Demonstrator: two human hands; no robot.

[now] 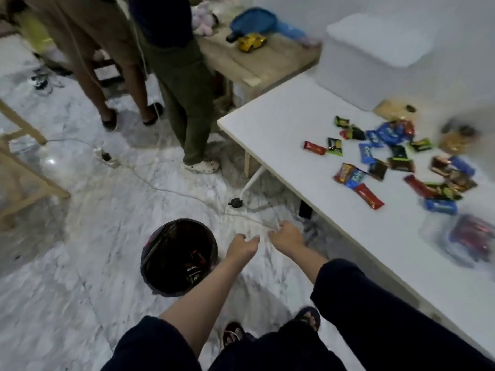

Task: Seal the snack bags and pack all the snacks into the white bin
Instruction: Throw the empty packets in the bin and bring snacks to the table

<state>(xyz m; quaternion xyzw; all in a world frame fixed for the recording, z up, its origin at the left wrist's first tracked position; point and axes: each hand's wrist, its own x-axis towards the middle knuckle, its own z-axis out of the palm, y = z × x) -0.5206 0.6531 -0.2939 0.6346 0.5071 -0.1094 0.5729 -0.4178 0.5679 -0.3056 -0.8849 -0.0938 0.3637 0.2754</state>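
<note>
Several small wrapped snacks [396, 159] lie scattered on the white table [281, 121] at the right. A clear bag holding snacks [466, 236] lies near the table's front right, blurred. The white bin [375, 57] with its lid on stands at the table's far end. My left hand [241, 246] and my right hand [286, 235] hang over the floor, left of the table, with loosely curled fingers and nothing in them. Neither hand touches a snack.
A black-lined trash can [178, 257] stands on the marble floor just left of my left hand. Two people [160, 76] stand at the back. A power strip [107, 158] and its cable cross the floor. A wooden table [257, 60] carries a yellow toy car [251, 42].
</note>
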